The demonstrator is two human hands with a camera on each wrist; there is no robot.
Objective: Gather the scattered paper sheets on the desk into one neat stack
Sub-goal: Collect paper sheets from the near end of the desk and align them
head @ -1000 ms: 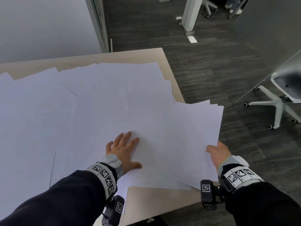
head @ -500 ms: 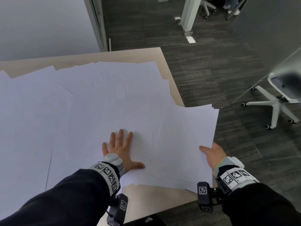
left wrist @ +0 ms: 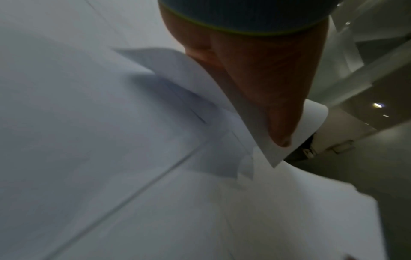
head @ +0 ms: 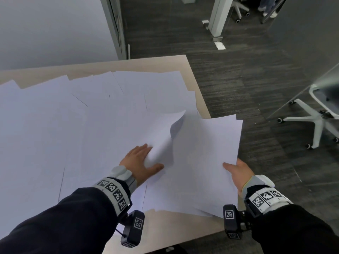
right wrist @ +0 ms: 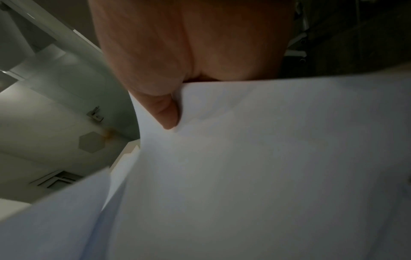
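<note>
Paper sheets (head: 91, 134) cover the tabletop (head: 156, 62) to its far edge; at the near right corner the right hand (head: 238, 173) pinches a gathered bundle (head: 207, 162). A moment ago the left hand (head: 139, 162) lay flat; now its fingers (head: 145, 148) curl under a lifted sheet (head: 165, 132), likely the next one for the bundle.

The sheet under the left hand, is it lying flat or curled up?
Curled up: the sheet bows off the pile, its far corner raised, where the left hand pinches it.
</note>
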